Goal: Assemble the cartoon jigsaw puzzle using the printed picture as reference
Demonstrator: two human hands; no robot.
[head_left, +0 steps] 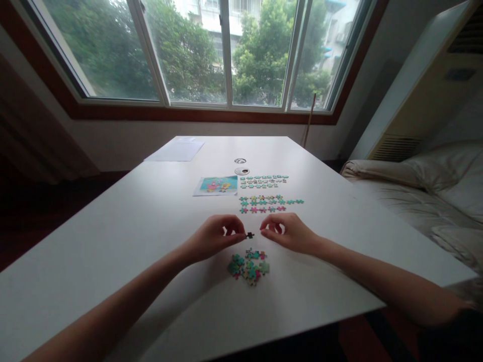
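Between thumb and fingertips, my left hand (222, 234) pinches a dark puzzle piece (250, 235) just above the white table. My right hand (287, 231) is a short way to the right of that piece, its thumb and forefinger curled together; no piece shows between them. Below both hands lies a loose pile of puzzle pieces (251, 270) in green, teal and pink. Beyond the hands, more puzzle pieces (263, 202) are laid out in several rows. Left of these rows lies a colourful picture sheet (218, 186) with cartoon figures.
The white table (151, 211) stretches toward the window. White papers (175, 150) lie at its far left corner. Two round items (242, 171) sit near the far middle. A pale leather sofa (433, 181) stands to the right.
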